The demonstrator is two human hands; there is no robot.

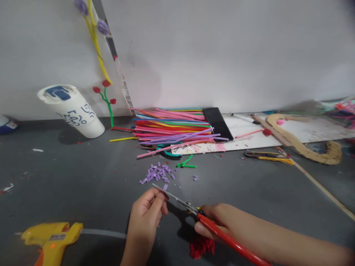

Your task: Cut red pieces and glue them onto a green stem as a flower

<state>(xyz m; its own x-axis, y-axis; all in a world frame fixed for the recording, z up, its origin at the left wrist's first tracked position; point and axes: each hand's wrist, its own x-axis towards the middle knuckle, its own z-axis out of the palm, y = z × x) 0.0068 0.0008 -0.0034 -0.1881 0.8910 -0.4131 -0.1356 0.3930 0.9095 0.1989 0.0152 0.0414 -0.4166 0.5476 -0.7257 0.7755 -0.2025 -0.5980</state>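
My left hand is closed in a pinch at the scissor blades. Just past the blade, by its fingertips, a short purple strip shows; most of it is hidden by the fingers. My right hand grips red-handled scissors, whose blades point up and left and lie against the left fingertips. Beyond the blades lies a loose heap of small purple pieces, with a few scattered beside it. Under my right hand sits a red fuzzy bundle, partly covered by the scissor handle.
Coloured pipe cleaners lie in a bundle beside a black phone. Teal-handled pliers are partly under them. A yellow glue gun is at front left, a white tumbler behind. A cutter and curved cardboard piece are right.
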